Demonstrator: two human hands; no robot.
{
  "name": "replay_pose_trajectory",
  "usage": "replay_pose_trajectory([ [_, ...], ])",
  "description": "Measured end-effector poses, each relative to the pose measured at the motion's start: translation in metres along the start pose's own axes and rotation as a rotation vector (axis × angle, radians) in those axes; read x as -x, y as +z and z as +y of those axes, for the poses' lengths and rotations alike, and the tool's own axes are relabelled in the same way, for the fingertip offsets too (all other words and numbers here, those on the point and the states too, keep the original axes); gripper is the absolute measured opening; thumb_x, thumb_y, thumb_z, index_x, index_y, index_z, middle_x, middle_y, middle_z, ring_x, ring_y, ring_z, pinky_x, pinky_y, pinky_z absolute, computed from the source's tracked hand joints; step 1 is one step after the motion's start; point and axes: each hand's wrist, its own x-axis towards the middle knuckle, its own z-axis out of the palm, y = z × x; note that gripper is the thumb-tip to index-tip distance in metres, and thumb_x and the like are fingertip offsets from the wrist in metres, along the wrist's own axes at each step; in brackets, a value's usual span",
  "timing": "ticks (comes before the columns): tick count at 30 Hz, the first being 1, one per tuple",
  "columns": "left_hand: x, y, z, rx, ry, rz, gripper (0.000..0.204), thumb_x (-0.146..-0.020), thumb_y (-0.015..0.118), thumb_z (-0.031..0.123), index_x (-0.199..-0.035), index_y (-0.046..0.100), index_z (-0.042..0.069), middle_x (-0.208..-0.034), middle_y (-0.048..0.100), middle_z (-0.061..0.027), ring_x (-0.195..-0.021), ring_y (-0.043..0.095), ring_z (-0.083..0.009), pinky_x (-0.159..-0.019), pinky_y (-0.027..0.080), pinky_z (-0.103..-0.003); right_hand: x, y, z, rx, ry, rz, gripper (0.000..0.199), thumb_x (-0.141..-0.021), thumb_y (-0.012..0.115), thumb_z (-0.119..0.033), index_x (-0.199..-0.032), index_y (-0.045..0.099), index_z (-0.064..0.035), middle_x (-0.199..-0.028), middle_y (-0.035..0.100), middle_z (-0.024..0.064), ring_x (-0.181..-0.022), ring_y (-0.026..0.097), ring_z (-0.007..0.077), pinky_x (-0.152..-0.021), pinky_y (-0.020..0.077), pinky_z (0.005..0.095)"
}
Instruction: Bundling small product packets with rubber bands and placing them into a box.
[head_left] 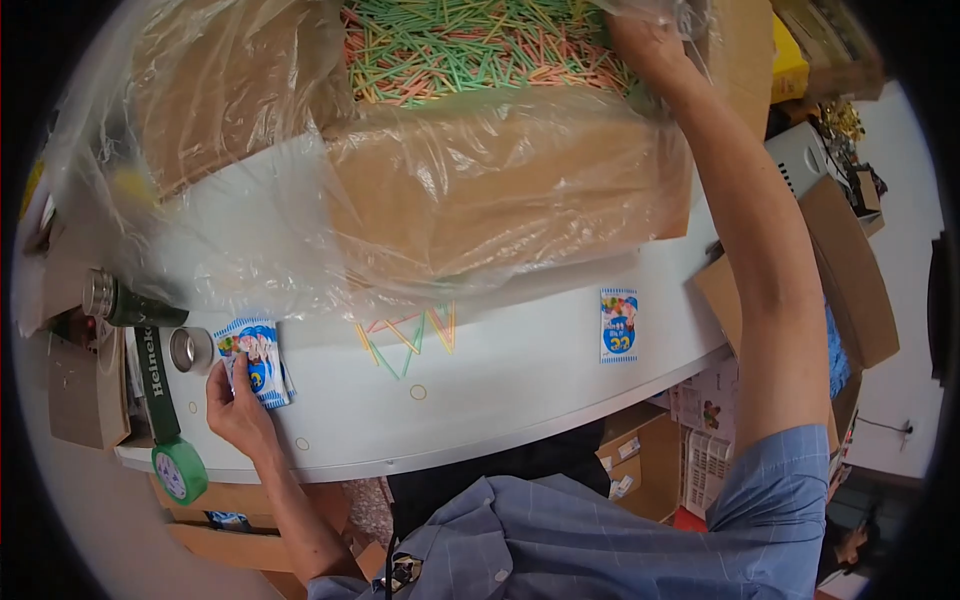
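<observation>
My left hand (240, 415) grips a small fanned stack of blue-and-white printed packets (268, 365) at the left of the white table. My right hand (645, 50) reaches to the far right corner of a big cardboard box (500, 200) lined with clear plastic. Its fingers are cut off by the picture's top edge and partly hidden by the lining. Inside the box lies a heap of thin green, red and yellow sticks (480, 50). One single packet (619, 326) rests flat on the table, apart from both hands.
Several loose coloured sticks (410, 340) and rubber bands (418, 392) lie on the white table (500, 400). At the left are a dark flask (135, 303), a metal cup (190, 349) and a green tape roll (180, 471). An open carton (850, 270) stands at the right.
</observation>
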Motion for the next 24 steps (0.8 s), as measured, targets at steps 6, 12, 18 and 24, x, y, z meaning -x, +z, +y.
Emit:
replay_pose_trajectory([
  [6, 0.004, -0.003, -0.003, -0.043, -0.120, 0.087, 0.019, -0.091, 0.074, 0.009, -0.102, 0.070, -0.006, -0.093, 0.070, -0.0079, -0.080, 0.061, -0.0097, -0.073, 0.051, -0.023, -0.003, -0.010, -0.018, -0.206, -0.037, 0.402, 0.043, -0.098, 0.043, -0.022, -0.136, 0.056, -0.0056, -0.140, 0.053, 0.0216, -0.132, 0.045, 0.0387, -0.114, 0.0327, 0.0461],
  [12, 0.000, -0.010, -0.016, -0.112, -0.001, 0.080, 0.016, -0.091, 0.073, 0.010, -0.100, 0.072, -0.003, -0.099, 0.069, -0.0057, -0.084, 0.060, -0.0092, -0.075, 0.049, -0.022, -0.014, 0.032, -0.004, -0.003, -0.165, 0.355, 0.047, -0.098, 0.042, -0.020, -0.141, 0.051, -0.0053, -0.149, 0.046, 0.0198, -0.141, 0.037, 0.0353, -0.120, 0.0256, 0.0418],
  [18, 0.001, -0.022, -0.008, -0.345, 0.289, 0.116, 0.014, -0.093, 0.073, 0.013, -0.096, 0.073, -0.001, -0.106, 0.067, -0.0074, -0.088, 0.059, -0.0099, -0.077, 0.049, -0.024, -0.006, 0.027, -0.003, 0.078, -0.251, 0.105, 0.034, -0.093, 0.044, -0.014, -0.119, 0.064, -0.0045, -0.121, 0.063, 0.0191, -0.116, 0.057, 0.0375, -0.101, 0.0429, 0.0463],
  [24, 0.010, -0.013, 0.035, -0.135, 0.097, 0.106, 0.017, -0.095, 0.070, 0.015, -0.096, 0.072, -0.002, -0.101, 0.067, -0.0055, -0.087, 0.060, -0.0090, -0.076, 0.049, -0.023, -0.007, 0.020, 0.041, 0.257, -0.234, -0.055, 0.021, -0.088, 0.049, -0.009, -0.093, 0.068, -0.0031, -0.087, 0.067, 0.0203, -0.086, 0.065, 0.0381, -0.075, 0.0499, 0.0483],
])
